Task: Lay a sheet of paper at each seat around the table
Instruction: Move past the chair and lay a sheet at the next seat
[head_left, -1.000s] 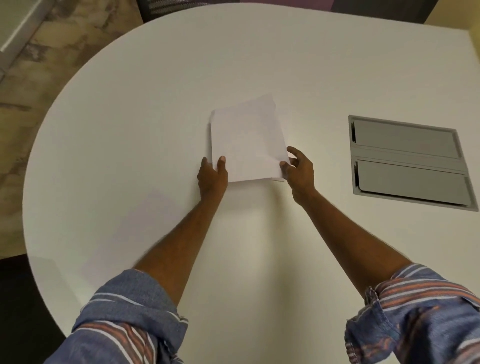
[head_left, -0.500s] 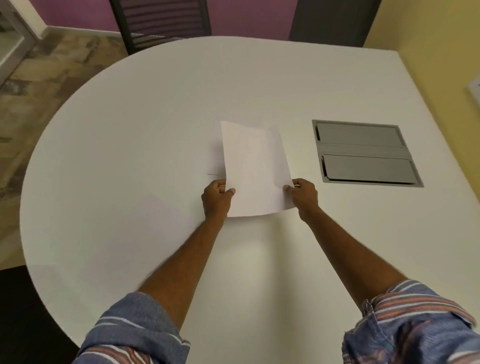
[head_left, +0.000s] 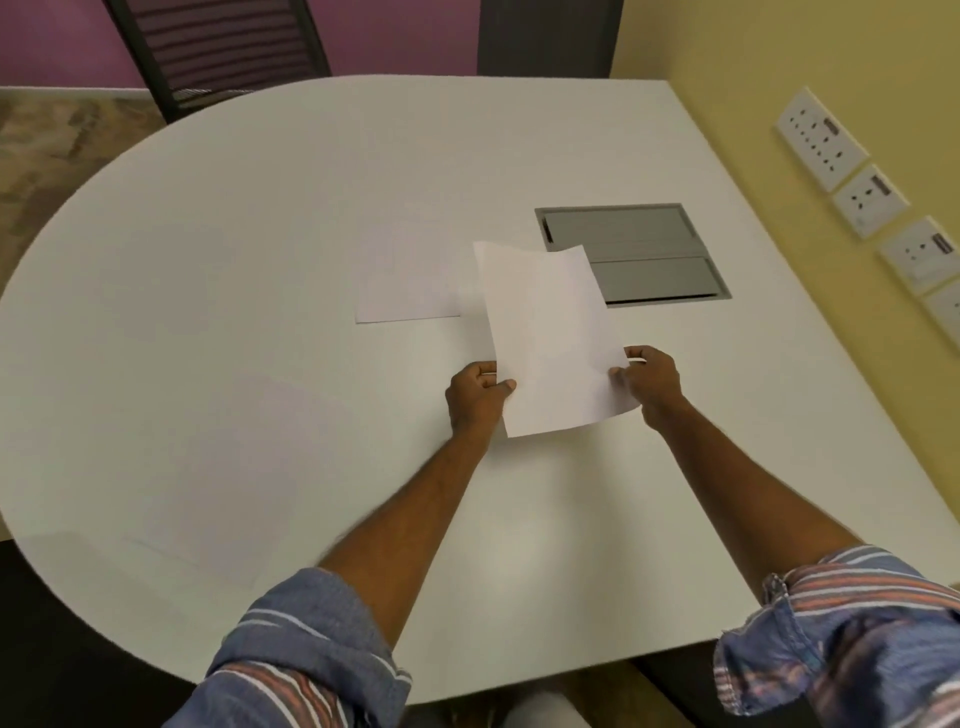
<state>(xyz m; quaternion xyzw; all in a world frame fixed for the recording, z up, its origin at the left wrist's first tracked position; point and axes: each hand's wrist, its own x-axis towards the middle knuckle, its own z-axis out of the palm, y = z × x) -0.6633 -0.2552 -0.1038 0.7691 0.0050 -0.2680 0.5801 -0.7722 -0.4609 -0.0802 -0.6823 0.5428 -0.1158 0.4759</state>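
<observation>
The white desk, rounded on its left side and straight along its right, filled most of the view. A grey hatch with two flaps was set flush into the desk top and was taken as the reference point. The yellow wall stood right of the hatch, just past the straight desk edge. A dark mesh chair stood beyond the far desk edge, well to the left of the hatch.

Two sheets of paper were present. The held sheet was at the near left side of the hatch, and its far right corner covered the hatch's near left part in the view. This sheet was slightly curved, and its shadow fell on the desk along its left edge. The second sheet lay flat on the desk left of the hatch, just beside the held sheet. Whether the two sheets touched could not be told.

The left hand, near and left of the hatch, gripped the held sheet's left edge, with the thumb on top and the fingers curled beneath. The right hand, directly nearer than the hatch, pinched the right edge close to the near right corner, its fingers bent around the paper. Both forearms were bare below rolled, striped blue sleeves.

A row of white sockets was mounted on the wall right of the hatch.
</observation>
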